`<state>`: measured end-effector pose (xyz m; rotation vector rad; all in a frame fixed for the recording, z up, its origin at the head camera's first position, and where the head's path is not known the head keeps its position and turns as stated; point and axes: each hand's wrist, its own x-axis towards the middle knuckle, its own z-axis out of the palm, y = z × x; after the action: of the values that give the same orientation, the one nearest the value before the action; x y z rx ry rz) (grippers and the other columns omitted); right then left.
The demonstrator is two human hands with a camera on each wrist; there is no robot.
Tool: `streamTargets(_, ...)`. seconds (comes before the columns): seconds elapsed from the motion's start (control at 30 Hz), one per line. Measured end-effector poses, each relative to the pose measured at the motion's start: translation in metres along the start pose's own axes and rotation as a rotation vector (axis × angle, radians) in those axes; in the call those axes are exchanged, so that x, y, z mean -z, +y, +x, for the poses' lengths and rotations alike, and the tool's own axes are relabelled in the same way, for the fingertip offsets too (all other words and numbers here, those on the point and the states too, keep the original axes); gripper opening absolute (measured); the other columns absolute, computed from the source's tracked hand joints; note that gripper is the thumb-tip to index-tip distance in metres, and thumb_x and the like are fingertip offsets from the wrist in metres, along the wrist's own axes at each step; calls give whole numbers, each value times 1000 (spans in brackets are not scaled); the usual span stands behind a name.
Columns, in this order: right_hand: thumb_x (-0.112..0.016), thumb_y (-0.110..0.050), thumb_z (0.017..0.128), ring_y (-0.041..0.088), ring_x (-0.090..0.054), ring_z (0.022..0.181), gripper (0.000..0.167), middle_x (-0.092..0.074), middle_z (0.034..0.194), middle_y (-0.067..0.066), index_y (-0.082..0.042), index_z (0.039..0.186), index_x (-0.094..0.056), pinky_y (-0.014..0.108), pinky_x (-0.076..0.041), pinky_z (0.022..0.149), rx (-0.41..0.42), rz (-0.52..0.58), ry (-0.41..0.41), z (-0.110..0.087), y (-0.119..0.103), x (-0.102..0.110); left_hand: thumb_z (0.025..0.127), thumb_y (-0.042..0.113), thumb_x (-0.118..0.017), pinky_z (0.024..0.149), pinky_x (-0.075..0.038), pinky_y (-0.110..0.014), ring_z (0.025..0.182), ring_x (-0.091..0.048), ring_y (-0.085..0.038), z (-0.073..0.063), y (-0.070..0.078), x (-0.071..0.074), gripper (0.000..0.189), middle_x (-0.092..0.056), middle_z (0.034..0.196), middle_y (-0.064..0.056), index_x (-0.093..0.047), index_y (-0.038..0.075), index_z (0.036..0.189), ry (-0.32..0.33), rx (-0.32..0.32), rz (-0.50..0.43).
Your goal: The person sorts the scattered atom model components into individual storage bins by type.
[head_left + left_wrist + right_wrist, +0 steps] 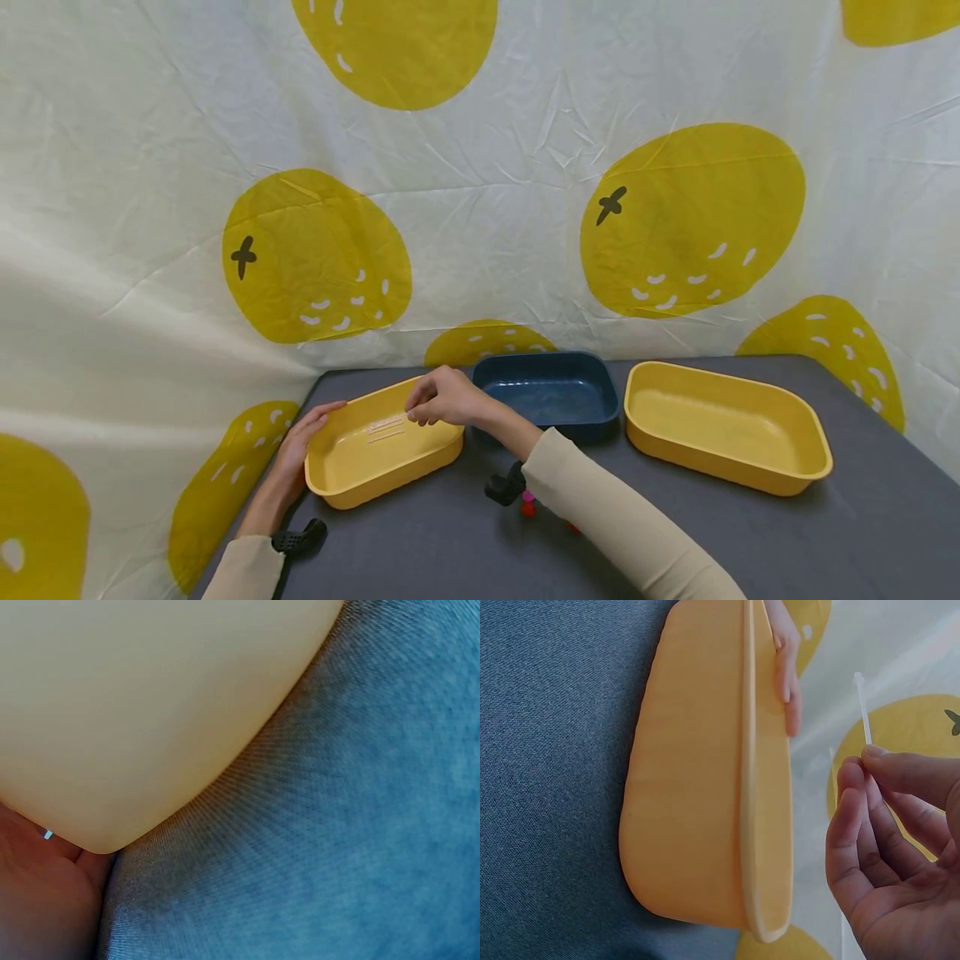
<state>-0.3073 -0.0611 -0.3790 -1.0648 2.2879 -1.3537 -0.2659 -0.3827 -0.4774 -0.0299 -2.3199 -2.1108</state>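
My left hand [295,450] rests along the left end of the near-left yellow tray [390,481], its fingers straight at the rim. Over this tray's right part, my right hand [447,397] pinches a thin white plastic stick with a small knob at its tip [864,712] between thumb and index finger. Several similar pale sticks [386,430] lie on the tray floor. From the left wrist, the tray's wall [150,712] fills much of the view, and part of the left palm [45,892] shows below it.
A dark blue tray [551,361] stands at the back middle and a second yellow tray [727,475] to its right. Small red and pink pieces [528,506] lie on the grey table [420,558], partly behind the right forearm. A lemon-print cloth [510,250] hangs behind.
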Motion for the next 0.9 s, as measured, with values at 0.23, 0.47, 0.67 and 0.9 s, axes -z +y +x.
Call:
streamTargets(0.23,-73,-8,95,15,-72,73,9,-77,95,21,-2,100,-78,53,-61,82,-11,19,3,3,1,-6,114,35,-34,100,-49,-15,124,-56,2,1,-3,2,52,-51,145,6,-42,4,155,2,-3,4)
streamTargets(0.47,-74,-6,94,43,-73,90,8,-77,88,15,-1,98,-78,52,-61,81,-28,43,16,7,6,-13,114,36,-35,101,-49,-16,125,-57,0,2,-4,2,53,-53,142,8,-43,3,154,3,-4,0)
streamTargets(0.67,-74,-7,94,43,-73,91,9,-78,88,14,-1,98,-79,49,-62,80,-42,39,14,11,10,-16,114,36,-34,102,-49,-17,127,-55,0,1,-2,2,53,-48,150,1,-41,3,156,-18,-14,3)
streamTargets(0.9,-74,-7,94,40,-75,89,7,-78,88,13,-3,97,-80,45,-63,77,-56,42,16,16,15,-23,114,37,-34,102,-48,-17,127,-54,0,0,-1,1,53,-44,154,-3,-42,5,156,-7,5,10)
